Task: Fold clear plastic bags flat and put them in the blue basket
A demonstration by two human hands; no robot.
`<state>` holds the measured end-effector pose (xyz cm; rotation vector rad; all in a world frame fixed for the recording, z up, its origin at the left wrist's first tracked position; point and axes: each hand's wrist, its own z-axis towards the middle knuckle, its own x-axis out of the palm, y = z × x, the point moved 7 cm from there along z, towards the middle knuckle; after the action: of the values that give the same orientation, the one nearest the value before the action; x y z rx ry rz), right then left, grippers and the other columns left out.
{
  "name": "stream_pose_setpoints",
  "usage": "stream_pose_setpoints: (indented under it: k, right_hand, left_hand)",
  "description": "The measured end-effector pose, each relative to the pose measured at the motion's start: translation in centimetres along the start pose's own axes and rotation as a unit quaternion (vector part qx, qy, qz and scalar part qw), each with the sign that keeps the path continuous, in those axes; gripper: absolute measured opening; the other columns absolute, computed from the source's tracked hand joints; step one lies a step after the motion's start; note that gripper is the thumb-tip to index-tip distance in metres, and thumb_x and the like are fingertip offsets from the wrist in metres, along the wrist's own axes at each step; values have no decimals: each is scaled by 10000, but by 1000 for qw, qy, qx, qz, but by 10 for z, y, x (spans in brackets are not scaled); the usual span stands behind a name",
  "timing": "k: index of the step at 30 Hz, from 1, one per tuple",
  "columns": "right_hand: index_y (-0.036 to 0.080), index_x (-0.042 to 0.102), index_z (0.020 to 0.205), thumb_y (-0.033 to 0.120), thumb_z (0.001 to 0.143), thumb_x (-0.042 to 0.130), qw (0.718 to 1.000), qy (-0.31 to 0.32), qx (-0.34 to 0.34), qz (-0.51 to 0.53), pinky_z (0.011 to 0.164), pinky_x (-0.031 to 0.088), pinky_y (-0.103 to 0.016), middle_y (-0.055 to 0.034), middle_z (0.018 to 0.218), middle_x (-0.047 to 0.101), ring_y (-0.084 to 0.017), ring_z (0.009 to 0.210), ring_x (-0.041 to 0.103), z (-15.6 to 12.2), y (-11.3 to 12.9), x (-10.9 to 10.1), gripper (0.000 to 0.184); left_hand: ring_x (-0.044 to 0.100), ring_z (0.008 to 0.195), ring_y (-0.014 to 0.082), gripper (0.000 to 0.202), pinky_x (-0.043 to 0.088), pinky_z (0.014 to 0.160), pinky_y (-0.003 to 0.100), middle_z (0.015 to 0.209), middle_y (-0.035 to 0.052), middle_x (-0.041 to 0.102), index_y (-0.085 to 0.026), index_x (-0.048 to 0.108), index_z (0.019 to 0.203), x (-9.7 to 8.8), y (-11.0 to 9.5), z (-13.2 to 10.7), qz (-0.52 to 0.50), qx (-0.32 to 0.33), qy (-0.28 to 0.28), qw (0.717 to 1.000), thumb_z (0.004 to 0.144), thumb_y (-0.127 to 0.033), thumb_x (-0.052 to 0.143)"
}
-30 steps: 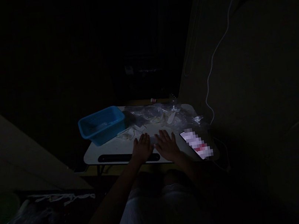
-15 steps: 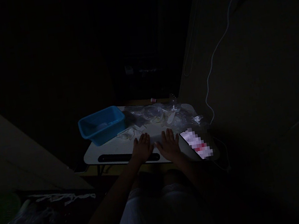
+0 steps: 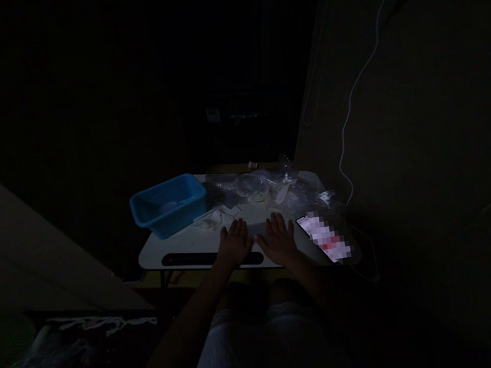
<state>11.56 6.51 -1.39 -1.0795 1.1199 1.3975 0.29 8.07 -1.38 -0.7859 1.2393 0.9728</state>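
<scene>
At the white table | hands, left and right: opened flat, palms down | contact beneath unclear | phone beside right

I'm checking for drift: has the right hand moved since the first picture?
Yes, slightly: the right hand has its fingers farther right, nearer the unmoved phone.

Likely a dim home: low table, blue basin.
</scene>
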Motion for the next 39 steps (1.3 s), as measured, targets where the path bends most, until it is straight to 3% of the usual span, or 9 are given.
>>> stream_pose_setpoints:
  k: [4,8,10,20,25,28,32,35,39]
  right_hand:
    - [42,222,1331,560,832,173,1000,-8,14,2,997,-8,-496,-192,1409,128,-273,1301,-1,-1,-2,-3,721]
    - [252,256,1329,538,843,216,999,-17,-40,7,990,17,-511,-94,1431,124,-263,1303,25,-3,4,-7,566]
    - [302,295,1307,536,847,205,998,-8,-57,10,989,18,-513,-59,1436,118,-258,1304,17,-4,6,-6,524]
    - [92,259,1326,549,839,156,1000,0,-10,4,997,-9,-495,-149,1421,120,-261,1304,-13,-1,1,-1,677]
    - [15,242,1317,511,846,178,1000,-9,23,11,999,33,-483,-200,1402,149,-271,1302,24,-1,-2,-1,687]
    - [83,285,1310,431,859,231,997,-42,24,54,1003,115,-442,-156,1379,261,-240,1291,132,1,-8,-4,573]
    - [127,425,1225,278,815,365,985,-79,6,157,972,265,-320,-101,1251,467,-181,1167,382,13,-23,-8,441]
    - [160,436,1218,238,763,449,973,-37,0,229,909,355,-300,-77,1214,507,-181,1100,459,31,-34,-2,462]
    - [167,428,1223,192,734,516,952,106,0,286,763,436,-223,-54,1151,558,-147,972,549,59,-32,15,498]
  left_hand:
    - [226,1273,235,497,226,975,473,1381,116,271,-135,313,1302,0,0,0,-3,-3,6,1000,866,-359,232]
    - [222,1273,244,502,227,974,479,1381,123,270,-127,303,1307,-1,-1,-1,-9,1,6,1000,862,-352,246]
    - [223,1272,247,507,227,972,483,1380,126,270,-124,300,1309,-2,-1,-1,-12,3,4,1000,859,-351,251]
    - [225,1272,242,516,231,973,476,1380,126,267,-98,307,1303,-2,0,-1,-7,2,4,1000,863,-354,222]
    - [219,1275,236,511,228,974,476,1384,115,263,-115,308,1305,1,0,0,-5,-1,4,1000,860,-354,228]
    - [223,1274,230,508,227,976,471,1383,109,270,-130,311,1305,1,1,0,-7,-3,2,1000,860,-360,226]
    - [234,1269,231,509,227,975,464,1377,108,287,-136,313,1303,1,2,1,-13,2,-7,1000,864,-376,219]
    - [250,1261,233,512,232,971,460,1369,109,306,-135,298,1308,-1,3,1,-19,4,-9,1000,866,-382,226]
    - [271,1250,237,520,241,967,451,1360,114,325,-129,275,1316,-5,3,0,-28,4,-12,1000,863,-383,246]
